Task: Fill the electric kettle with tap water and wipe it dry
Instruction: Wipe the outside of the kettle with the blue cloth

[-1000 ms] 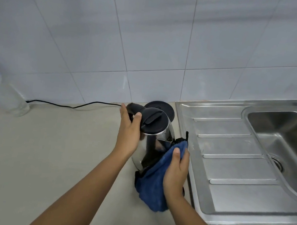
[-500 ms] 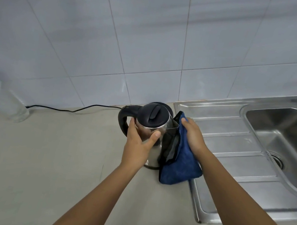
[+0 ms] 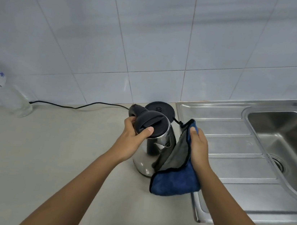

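while tight in the left hand point(image 3: 132, 138), kettle point(image 3: 155, 147) against the cloth point(image 3: 174, 182) tight in the right hand point(image 3: 198, 149)

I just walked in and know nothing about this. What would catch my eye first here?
The shiny steel kettle at the centre, gripped at its black top by the left hand. Right beside it, the right hand holds a blue cloth at the kettle's side. To the right lies a steel sink, and behind the kettle its round black base with a cord.
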### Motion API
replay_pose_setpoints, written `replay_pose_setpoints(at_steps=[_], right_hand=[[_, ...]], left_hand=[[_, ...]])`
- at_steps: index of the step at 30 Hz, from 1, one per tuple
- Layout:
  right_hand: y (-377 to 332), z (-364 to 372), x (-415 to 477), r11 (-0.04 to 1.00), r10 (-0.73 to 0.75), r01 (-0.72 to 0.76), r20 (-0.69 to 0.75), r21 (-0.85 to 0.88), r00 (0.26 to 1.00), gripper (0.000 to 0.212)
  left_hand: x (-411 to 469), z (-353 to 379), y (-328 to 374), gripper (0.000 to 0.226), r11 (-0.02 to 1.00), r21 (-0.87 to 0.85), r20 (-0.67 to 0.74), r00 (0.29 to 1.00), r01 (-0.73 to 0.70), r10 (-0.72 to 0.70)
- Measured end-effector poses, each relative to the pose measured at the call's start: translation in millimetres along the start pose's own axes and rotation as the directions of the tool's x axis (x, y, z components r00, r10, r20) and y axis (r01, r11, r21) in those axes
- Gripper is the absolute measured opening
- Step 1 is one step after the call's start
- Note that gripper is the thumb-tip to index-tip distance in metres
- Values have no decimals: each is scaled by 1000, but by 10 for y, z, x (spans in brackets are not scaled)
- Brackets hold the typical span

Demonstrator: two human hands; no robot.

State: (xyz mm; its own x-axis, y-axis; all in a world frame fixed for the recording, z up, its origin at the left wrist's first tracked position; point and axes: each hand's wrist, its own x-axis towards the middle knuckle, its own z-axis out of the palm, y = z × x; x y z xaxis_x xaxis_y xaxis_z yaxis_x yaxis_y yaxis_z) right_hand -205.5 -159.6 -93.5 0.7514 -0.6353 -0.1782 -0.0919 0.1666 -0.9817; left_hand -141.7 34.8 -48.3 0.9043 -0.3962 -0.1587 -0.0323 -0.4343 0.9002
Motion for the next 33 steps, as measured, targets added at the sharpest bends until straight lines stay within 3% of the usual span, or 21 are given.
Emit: replay_pose_setpoints(at_steps=[4, 6, 10, 13, 15, 20, 23, 25, 28, 33], right_hand=[[-228, -144, 349, 989, 85, -85, 2, 124, 996, 31], [-320, -113, 411, 966, 143, -146, 30, 213, 989, 34], [-131, 244, 204, 987, 147, -155, 136, 45, 980, 30], [-33, 407, -81, 989, 64, -37, 191, -141, 980, 30], [-19, 440, -203, 989, 60, -29, 218, -142, 974, 39], [176, 356, -350, 980, 119, -112, 38, -164, 992, 34], [252, 347, -452, 994, 70, -64, 71, -85, 995, 26], [155, 407, -497, 994, -98, 101, 100, -31, 990, 25], [-67, 562, -503, 933, -340, 359, 245, -33, 908, 24], [136, 574, -161, 976, -175, 193, 159, -103, 972, 5]], left_hand=[[-10, -197, -63, 66, 999, 1, 144, 989, -38, 37], [-28, -249, -66, 58, 998, -3, 167, 984, -60, 59], [-83, -279, -78, 55, 997, -10, 148, 986, -81, 81], [-149, -308, -62, 46, 997, -39, 127, 990, -61, 65], [-206, -315, -27, 44, 996, -57, 122, 990, -70, 77], [-315, -138, 33, 41, 983, -175, -132, 991, -62, 39], [-280, 32, 124, 39, 990, -133, -252, 967, -57, 22], [-199, 20, 123, 30, 992, -84, -287, 955, -98, 70], [-85, -147, 38, 29, 989, -64, -210, 971, -135, 119], [-47, -199, -4, 33, 984, -88, -188, 973, -155, 137]])
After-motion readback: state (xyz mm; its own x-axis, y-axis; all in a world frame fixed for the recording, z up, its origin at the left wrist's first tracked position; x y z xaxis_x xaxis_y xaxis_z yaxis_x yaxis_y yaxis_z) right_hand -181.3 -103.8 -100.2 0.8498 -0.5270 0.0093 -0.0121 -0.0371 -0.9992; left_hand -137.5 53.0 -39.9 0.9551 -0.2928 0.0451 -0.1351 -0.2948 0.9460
